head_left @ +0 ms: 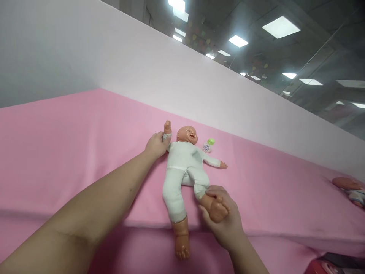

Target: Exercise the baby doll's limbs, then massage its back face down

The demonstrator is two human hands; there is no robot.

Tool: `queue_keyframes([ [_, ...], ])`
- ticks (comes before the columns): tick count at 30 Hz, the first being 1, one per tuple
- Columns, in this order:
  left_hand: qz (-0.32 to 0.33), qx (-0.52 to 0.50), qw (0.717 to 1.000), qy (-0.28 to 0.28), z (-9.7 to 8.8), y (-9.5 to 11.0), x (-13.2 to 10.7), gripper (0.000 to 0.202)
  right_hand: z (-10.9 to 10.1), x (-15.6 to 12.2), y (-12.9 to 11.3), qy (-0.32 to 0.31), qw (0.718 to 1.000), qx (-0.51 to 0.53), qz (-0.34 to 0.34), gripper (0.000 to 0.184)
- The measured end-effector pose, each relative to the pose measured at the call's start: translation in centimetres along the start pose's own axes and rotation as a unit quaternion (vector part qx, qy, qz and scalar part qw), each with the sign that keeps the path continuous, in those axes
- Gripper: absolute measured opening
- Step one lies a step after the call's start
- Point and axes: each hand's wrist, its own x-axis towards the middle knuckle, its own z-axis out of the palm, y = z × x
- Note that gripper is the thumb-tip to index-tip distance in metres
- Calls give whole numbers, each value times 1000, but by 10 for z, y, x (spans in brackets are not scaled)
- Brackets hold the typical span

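Baby doll (185,167) lying face-up at centre frame on pink padded surface (71,152), held at both ends.

Left hand (155,144) wrapped around raised doll wrist at upper centre; right hand (225,217) cupped closed around one bare foot at lower centre, other leg dangling over front edge. Likely light, with soft stuffed body in white suit and stiff plastic limbs and head; best gripped at wrists, ankles or under torso. Small green-capped bottle (208,145) just beside head; pale wall (199,87) close behind; second doll (349,188) at far right; open room toward left.
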Motion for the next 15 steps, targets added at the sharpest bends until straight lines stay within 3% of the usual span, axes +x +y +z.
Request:
queue_keyframes([
  [4,-58,-41,996,52,-2,-7,5,44,-1,-22,-9,5,999,-25,-39,32],
  [7,-82,-84,989,94,-1,-9,7,57,3,-34,-7,21,996,-55,-69,31],
  [10,-96,-91,983,123,-3,-11,8,74,8,-45,5,1,994,-68,-85,35],
  [15,-99,-44,977,185,-19,-14,9,92,13,-57,34,-48,993,-26,-100,57],
])
